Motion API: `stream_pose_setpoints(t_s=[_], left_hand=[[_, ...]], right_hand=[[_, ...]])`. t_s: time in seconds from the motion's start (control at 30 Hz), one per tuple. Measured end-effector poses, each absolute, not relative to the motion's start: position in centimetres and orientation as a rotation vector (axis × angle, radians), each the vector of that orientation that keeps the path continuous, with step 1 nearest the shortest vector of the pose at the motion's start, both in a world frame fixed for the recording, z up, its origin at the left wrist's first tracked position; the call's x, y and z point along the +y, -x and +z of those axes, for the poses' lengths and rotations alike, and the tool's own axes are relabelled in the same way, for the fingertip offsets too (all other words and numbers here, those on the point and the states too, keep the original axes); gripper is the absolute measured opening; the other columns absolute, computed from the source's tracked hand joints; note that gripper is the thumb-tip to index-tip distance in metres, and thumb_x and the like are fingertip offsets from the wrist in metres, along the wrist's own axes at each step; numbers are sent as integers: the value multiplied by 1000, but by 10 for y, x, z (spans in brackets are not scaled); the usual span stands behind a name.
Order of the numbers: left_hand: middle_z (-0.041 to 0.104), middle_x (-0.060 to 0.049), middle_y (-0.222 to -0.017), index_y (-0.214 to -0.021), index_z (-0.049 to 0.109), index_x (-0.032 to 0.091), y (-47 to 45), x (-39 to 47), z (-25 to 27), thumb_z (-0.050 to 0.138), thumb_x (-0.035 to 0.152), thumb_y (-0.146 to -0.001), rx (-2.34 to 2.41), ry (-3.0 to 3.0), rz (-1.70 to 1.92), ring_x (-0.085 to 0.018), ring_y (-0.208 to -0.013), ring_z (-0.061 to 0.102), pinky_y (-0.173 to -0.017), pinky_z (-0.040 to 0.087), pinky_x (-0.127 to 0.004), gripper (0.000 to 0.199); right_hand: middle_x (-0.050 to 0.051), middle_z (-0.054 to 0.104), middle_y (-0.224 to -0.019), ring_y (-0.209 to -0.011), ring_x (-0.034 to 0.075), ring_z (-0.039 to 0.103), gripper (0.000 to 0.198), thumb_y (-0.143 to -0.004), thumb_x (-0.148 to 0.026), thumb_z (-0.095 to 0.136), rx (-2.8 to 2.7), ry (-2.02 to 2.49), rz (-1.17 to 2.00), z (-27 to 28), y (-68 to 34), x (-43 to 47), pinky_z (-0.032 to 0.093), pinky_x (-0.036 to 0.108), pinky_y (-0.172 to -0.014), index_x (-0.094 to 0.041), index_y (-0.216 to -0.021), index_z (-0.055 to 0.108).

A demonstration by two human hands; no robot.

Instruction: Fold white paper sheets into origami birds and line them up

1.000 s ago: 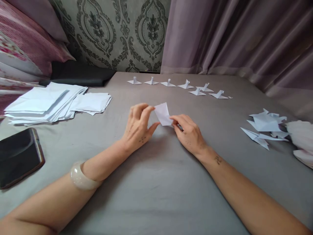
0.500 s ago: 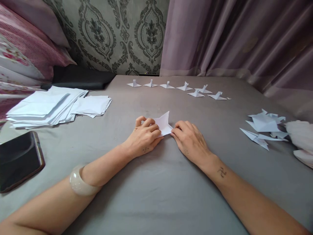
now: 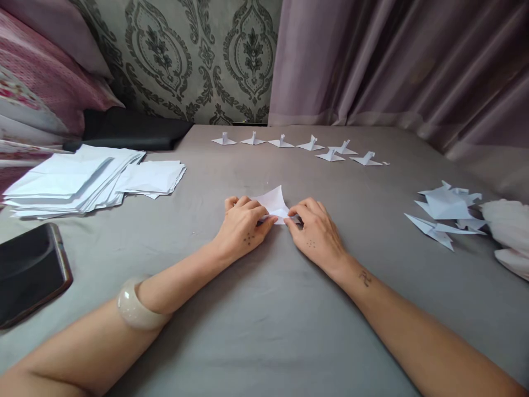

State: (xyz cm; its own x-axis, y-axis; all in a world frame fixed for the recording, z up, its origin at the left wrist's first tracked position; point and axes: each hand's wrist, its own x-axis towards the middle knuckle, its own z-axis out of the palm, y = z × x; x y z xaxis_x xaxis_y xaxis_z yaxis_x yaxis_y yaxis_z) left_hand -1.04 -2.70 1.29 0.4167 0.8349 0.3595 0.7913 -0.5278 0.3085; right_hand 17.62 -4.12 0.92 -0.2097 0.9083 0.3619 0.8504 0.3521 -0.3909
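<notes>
Between my hands, at the middle of the grey cloth, is a small sheet of white paper (image 3: 273,202) with creases and one corner pointing up and away. My left hand (image 3: 243,223) pinches its left near edge, thumb and fingers closed on it. My right hand (image 3: 316,234) grips the right near edge between thumb and forefinger. The lower edge of the paper lies along both thumbs, and its left part is hidden under my left fingers.
Several folded paper birds (image 3: 311,144) stand in a row at the back. More folded paper pieces (image 3: 446,207) lie at right beside white crumpled fabric (image 3: 506,226). Paper stacks (image 3: 58,176), a smaller stack (image 3: 151,177) and a phone (image 3: 35,275) are at left, a black folded item (image 3: 136,129) behind.
The paper has turned a little and its near edge now shows between my thumbs. My right hand has shifted slightly left, its thumb and forefinger now on that near edge.
</notes>
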Motion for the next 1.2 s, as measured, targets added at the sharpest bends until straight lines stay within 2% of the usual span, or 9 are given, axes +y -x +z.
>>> stream_pose_setpoints(t_s=[0.2,0.27,0.5,0.63,0.77,0.87,0.97,1.07,1.2], left_hand=[[65,-3,-83,-73,59,18,15,-26,18,54,19,-74,1474,-2399,625,-21,-85,52,-84,33,-43,5],[65,-3,-88,-77,60,18,17,-26,19,52,15,-71,1459,-2377,606,-22,-88,52,-85,32,-44,11],[66,-6,-103,-79,64,18,21,-20,17,49,34,-90,1343,-2369,653,-22,-94,52,-90,31,-46,24],[65,-6,-105,-74,61,17,27,-16,20,51,39,-89,1306,-2325,679,-22,-97,52,-93,30,-47,28],[61,-6,-114,-88,63,21,31,-16,18,56,21,-81,1253,-2485,625,-24,-107,47,-94,31,-47,10],[53,-7,-126,-99,64,26,29,-17,16,51,15,-84,1281,-2679,713,-27,-116,41,-95,30,-48,23],[43,-12,-134,-123,52,27,25,-20,14,53,27,-89,1428,-2763,880,-29,-119,38,-95,30,-47,34],[51,-15,-122,-122,49,20,23,-22,14,52,39,-91,1514,-2780,981,-27,-107,46,-89,34,-42,36],[63,-9,-100,-96,58,17,22,-23,14,41,31,-97,1257,-2924,776,-20,-86,54,-74,37,-34,22]], right_hand=[[6,64,-93,-87,19,53,26,-92,-9,42,-2264,1377,180,10,-176,-49,43,30,-76,-20,-93,65],[6,64,-95,-87,19,54,28,-92,-8,40,-2304,1380,167,12,-176,-54,43,31,-76,-19,-96,66],[7,63,-100,-87,20,52,33,-91,-7,40,-2379,1446,95,17,-175,-60,43,31,-71,-21,-106,67],[7,62,-100,-86,20,52,34,-91,-8,41,-2411,1466,77,18,-175,-60,42,31,-70,-22,-108,67],[6,62,-100,-85,20,51,35,-91,-7,40,-2423,1469,73,17,-176,-60,41,31,-68,-21,-110,67],[7,62,-99,-85,20,50,36,-91,-8,41,-2436,1459,65,17,-176,-60,41,31,-68,-22,-111,66],[7,61,-99,-85,20,50,35,-91,-8,42,-2453,1448,50,18,-176,-60,40,32,-66,-23,-112,66],[7,60,-100,-87,20,50,36,-91,-9,41,-2464,1458,73,20,-177,-60,39,31,-64,-25,-113,66],[7,58,-104,-90,20,51,35,-93,-11,40,-2503,1448,172,25,-180,-60,41,30,-67,-26,-112,65]])
